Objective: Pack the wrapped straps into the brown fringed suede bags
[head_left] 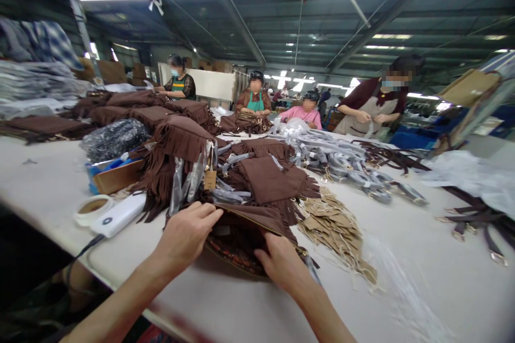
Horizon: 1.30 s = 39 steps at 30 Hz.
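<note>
A brown handbag [249, 214] lies at the table's near edge, its zipped mouth spread wide and a patterned lining showing inside. My left hand [191, 233] is closed on the left end of the bag's rim. At the right end, my right hand [284, 262] grips the opening, with its thumb and fingertips partly inside the bag. Just beyond are more brown fringed bags [267, 176], one with a tan hang tag [210, 180]. To the right of my hands is a heap of tan tags with white strings [333, 219].
A white power bank [120, 214] with a cable, a tape roll [94, 209] and a small box [116, 174] lie left. Plastic-wrapped straps [341, 163] cover the back right; dark buckled straps [478, 219] lie far right. Several co-workers, one in an apron [362, 109], work across the table.
</note>
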Available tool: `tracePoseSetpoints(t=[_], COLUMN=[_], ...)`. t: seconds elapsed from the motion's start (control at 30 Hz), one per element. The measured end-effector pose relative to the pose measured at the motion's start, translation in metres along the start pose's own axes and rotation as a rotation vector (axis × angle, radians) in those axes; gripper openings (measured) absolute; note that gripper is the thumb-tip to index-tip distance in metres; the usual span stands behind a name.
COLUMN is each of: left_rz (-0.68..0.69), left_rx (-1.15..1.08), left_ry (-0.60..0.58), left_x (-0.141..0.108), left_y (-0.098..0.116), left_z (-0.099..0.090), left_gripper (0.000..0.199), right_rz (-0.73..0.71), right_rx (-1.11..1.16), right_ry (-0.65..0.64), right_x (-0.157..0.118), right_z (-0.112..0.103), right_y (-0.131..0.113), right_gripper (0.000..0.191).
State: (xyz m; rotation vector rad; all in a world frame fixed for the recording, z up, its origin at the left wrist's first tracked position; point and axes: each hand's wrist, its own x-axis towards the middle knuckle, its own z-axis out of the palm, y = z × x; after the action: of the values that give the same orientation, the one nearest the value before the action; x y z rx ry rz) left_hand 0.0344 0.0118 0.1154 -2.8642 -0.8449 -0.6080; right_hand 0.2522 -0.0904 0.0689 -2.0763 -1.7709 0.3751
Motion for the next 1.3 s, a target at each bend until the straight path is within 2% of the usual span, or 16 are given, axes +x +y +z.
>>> tracePoseSetpoints(t=[0.1,0.23,0.33,0.43,0.5,0.53,0.57,0.63,0.67,0.7,0.73,0.8,0.9,0.97,1.13,1.3], left_rz=[-0.023,-0.052,-0.117,-0.283,-0.347,-0.368,-0.386,-0.418,-0.431,-0.445,-0.459,-0.484,-0.519,-0.515,-0.507,-0.51], left_rx=[0.1,-0.099,-0.438,-0.694,-0.814,-0.858,-0.892,-0.938,-0.958,-0.983,-1.015,-1.092,-1.201,-1.229,-1.184,-1.184], left_ry=[0.03,0.108,-0.066,-0.091,-0.086,-0.098,-0.118,-0.178,-0.207,-0.226,-0.235,-0.241,-0.225,-0.217,-0.207,-0.223], left_x=[0.001,0.002,0.006,0.011,0.013,0.013,0.014,0.017,0.019,0.021,0.023,0.026,0.027,0.025,0.021,0.02], left_y=[-0.002,-0.016,-0.029,-0.042,-0.049,-0.052,-0.055,-0.057,-0.057,-0.056,-0.055,-0.049,-0.039,-0.035,-0.03,-0.025], left_z=[0.002,0.017,0.041,0.069,0.081,0.083,0.085,0.084,0.083,0.083,0.083,0.085,0.089,0.089,0.08,0.071], left_gripper=[0.034,0.05,0.047,0.039,0.037,0.038,0.038,0.039,0.039,0.039,0.038,0.036,0.033,0.031,0.031,0.033], right_rz=[0.001,0.029,0.026,-0.09,-0.096,-0.029,0.05,0.26,0.4,0.539,0.58,0.613,0.595,0.622,0.735,0.735], right_rx=[0.013,0.039,0.043,0.354,0.689,0.808,0.855,0.743,0.569,0.357,0.298,0.183,0.046,-0.065,-0.245,-0.226], right_ry=[-0.023,-0.037,-0.043,-0.153,-0.113,0.025,0.294,0.979,1.176,1.192,1.154,0.967,0.696,0.582,0.409,0.349], right_x=[0.002,-0.003,-0.009,-0.019,-0.039,-0.052,-0.067,-0.095,-0.107,-0.116,-0.123,-0.127,-0.111,-0.092,-0.059,-0.059], right_z=[-0.002,-0.01,-0.015,-0.029,-0.053,-0.069,-0.086,-0.121,-0.134,-0.144,-0.148,-0.144,-0.116,-0.098,-0.079,-0.093], right_y=[0.0,-0.009,-0.016,0.0,0.028,0.048,0.071,0.12,0.143,0.163,0.178,0.196,0.199,0.199,0.209,0.226], right_gripper=[0.033,0.027,0.025,0.039,0.034,0.028,0.029,0.04,0.046,0.049,0.049,0.039,0.021,0.019,0.015,0.018])
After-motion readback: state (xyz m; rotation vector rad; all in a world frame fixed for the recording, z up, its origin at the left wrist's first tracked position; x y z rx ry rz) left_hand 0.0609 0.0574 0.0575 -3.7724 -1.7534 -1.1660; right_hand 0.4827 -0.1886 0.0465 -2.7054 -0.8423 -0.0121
